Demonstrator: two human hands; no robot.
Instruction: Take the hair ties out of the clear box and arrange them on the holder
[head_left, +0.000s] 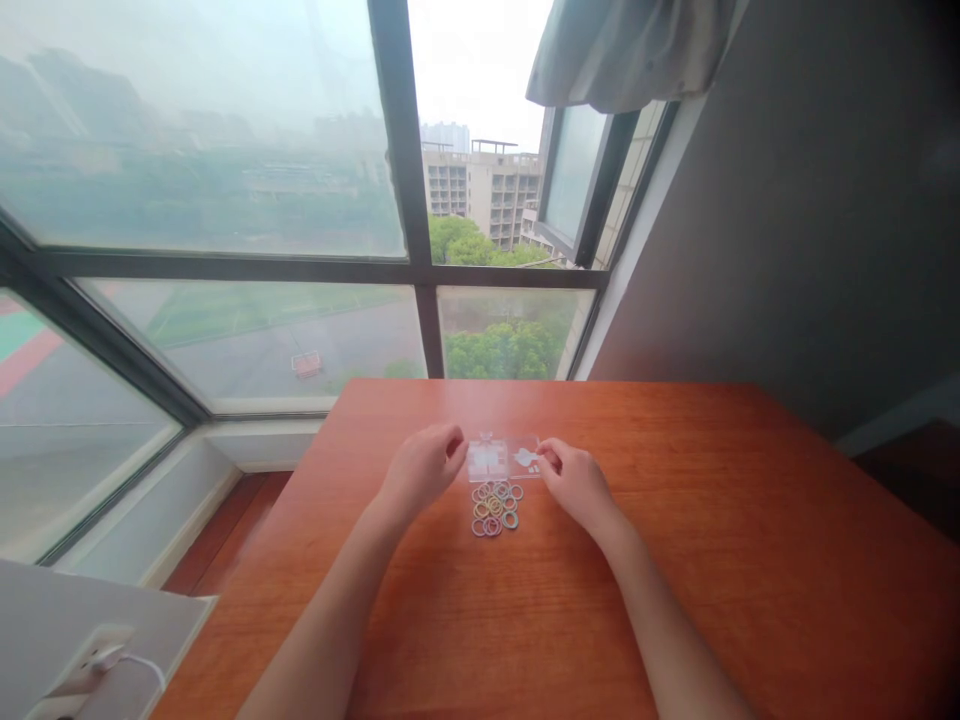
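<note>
A small clear plastic box [487, 462] lies on the wooden table with its transparent lid [528, 461] folded out flat to the right. A white label or print shows on the lid. My left hand [429, 462] is closed at the box's left edge, its fingertips partly hidden. At the lid's right edge, my right hand [571, 477] pinches the rim between thumb and fingers. Just in front of the box, several pastel hair ties [495, 508] lie in a loose cluster, in yellow, pink, grey and bluish tones.
The reddish-brown table [675, 520] reaches back to large framed windows [247, 265]. A grey wall [795, 220] rises at the right. A socket with a white plug [109, 657] is at the lower left. A curtain [630, 50] hangs above.
</note>
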